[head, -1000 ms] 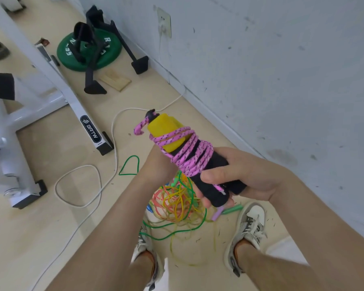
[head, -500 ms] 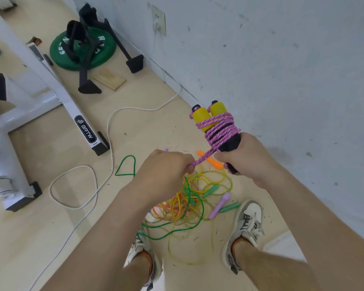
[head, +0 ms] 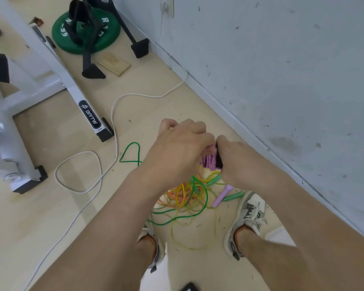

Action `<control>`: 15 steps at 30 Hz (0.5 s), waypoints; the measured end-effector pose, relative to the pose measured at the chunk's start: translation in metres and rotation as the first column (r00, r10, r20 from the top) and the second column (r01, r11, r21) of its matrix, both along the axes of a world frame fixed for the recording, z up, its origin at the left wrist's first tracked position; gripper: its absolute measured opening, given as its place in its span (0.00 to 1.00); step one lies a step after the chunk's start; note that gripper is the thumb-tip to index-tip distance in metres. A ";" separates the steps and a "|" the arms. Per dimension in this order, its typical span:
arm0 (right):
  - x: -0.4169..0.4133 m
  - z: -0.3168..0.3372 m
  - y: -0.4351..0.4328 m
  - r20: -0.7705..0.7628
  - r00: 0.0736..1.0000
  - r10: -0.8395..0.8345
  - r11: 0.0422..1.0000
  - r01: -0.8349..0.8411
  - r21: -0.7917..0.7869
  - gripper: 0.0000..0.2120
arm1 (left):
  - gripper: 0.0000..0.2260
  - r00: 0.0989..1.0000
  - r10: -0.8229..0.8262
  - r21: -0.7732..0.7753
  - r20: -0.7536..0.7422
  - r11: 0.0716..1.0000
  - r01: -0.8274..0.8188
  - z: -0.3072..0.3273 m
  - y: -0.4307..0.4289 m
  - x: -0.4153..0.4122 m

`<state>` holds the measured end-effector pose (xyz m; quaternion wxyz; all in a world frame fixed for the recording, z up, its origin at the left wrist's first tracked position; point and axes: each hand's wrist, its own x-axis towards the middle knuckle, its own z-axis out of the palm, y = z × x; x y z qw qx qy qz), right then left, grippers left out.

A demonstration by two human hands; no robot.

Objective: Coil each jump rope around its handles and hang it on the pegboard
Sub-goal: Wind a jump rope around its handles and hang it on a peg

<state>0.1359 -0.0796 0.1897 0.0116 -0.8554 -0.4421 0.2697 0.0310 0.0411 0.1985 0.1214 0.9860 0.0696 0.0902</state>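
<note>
Finishing coil, likely: left hand point(head: 177, 148) curled over pink jump rope point(head: 208, 163), right hand point(head: 236, 159) gripping black handles point(head: 219, 159). Next: tuck tail, hang.

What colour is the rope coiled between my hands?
The coiled jump rope is pink; head view shows it.

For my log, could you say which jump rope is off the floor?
The pink rope, held by left hand and right hand; the tangled ropes lie on the floor.

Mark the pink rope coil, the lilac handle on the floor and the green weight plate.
pink rope coil point(head: 208, 163), head view, exposed wound strands
lilac handle point(head: 221, 195), head view, mid-shaft
green weight plate point(head: 111, 35), head view, bare right rim
</note>
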 end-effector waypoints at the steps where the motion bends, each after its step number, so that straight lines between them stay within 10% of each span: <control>1: -0.002 0.002 0.001 0.006 0.998 0.055 0.998 -0.055 -0.014 0.11 | 0.15 0.999 0.032 -0.002 0.009 0.999 -0.032 0.000 0.003 0.000; 11: -0.004 0.023 -0.002 -0.527 0.840 0.127 0.992 -0.117 0.051 0.26 | 0.17 0.967 0.208 -0.174 -0.145 0.957 -0.232 0.001 0.034 -0.008; 15: 0.010 0.031 -0.010 -0.741 0.665 0.092 0.993 -0.010 0.114 0.30 | 0.20 0.933 0.209 -0.675 -0.295 0.645 -0.358 0.012 0.047 -0.019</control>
